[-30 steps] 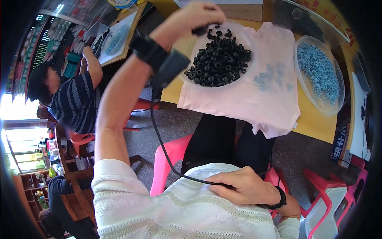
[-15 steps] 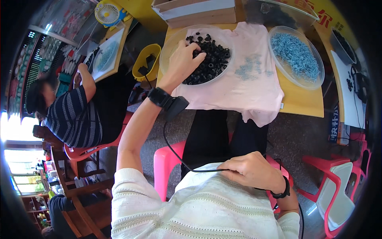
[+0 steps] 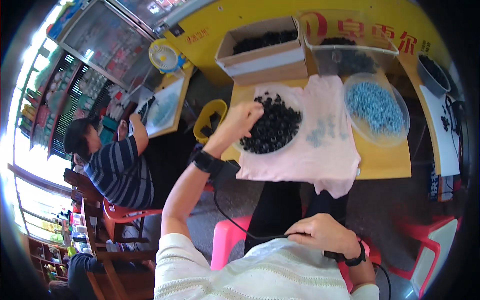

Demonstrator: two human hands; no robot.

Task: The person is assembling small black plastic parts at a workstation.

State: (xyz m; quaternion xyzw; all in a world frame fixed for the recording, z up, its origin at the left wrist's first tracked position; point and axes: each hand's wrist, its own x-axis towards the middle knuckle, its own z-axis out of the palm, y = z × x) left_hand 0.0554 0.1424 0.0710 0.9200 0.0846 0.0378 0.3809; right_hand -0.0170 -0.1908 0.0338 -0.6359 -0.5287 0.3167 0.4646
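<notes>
My left hand [image 3: 237, 124], fingers curled in, is over the left edge of a round clear tray [image 3: 299, 137]. Whatever it may hold is hidden. Small black ring-like parts [image 3: 274, 125] are heaped in the tray. Under that tray lies a pale pink cloth [image 3: 325, 160], spread like a garment, with a patch of tiny blue pieces [image 3: 320, 131] on it. Against my lap, my right hand [image 3: 322, 234] is closed on a thin black cable [image 3: 255, 236], which runs toward the black band at my left wrist.
On the right stands a clear tray of blue pieces [image 3: 375, 107]. Behind are a cardboard box [image 3: 262, 67] and a clear bin [image 3: 330, 62], both with black parts. Leftward are a yellow bin [image 3: 207, 120] and another person [image 3: 120, 170] seated at a table. A stacked stool [image 3: 435, 250] stands right.
My view has tilted up, so the table sits lower in it. My left hand has drawn left from among the black parts, its fingers more curled. The right hand stays at my lap.
</notes>
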